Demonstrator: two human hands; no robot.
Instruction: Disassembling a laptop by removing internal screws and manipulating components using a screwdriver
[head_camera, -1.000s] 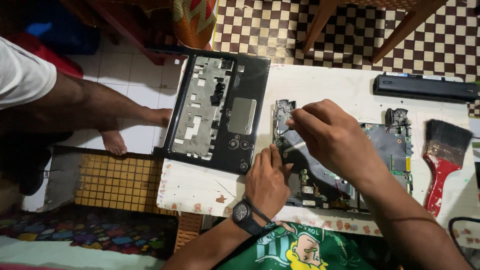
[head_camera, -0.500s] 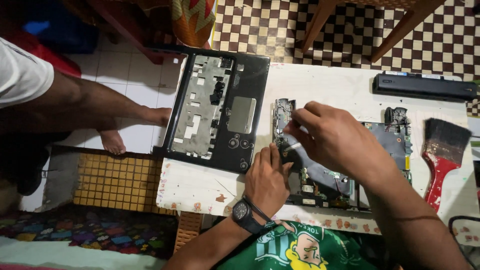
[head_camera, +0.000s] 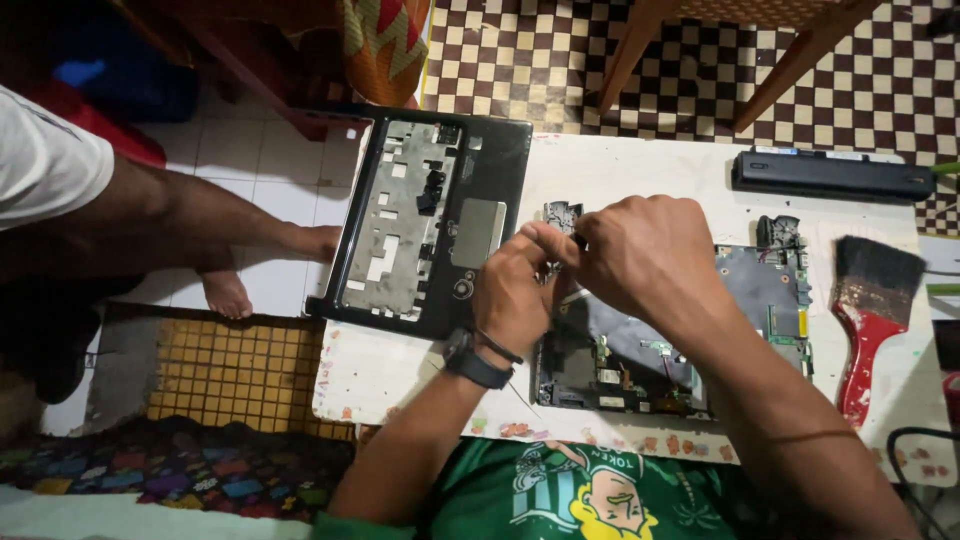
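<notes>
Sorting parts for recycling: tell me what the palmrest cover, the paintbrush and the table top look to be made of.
Palmrest cover: seemingly black moulded plastic outside, with a dull grey, metal-looking liner showing cut-outs.
Paintbrush: glossy red handle, possibly painted wood or plastic; dark bristles, fibre unclear.
Table top: apparently a white painted or laminated board, scuffed, with chipped edges.

Keyboard frame (head_camera: 420, 225) left of motherboard (head_camera: 760, 290)

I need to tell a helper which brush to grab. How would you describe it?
Start at the white table and go to its right end, past the open laptop base. The paintbrush lies there, dark bristles pointing away: the only thing with a red handle.
</notes>
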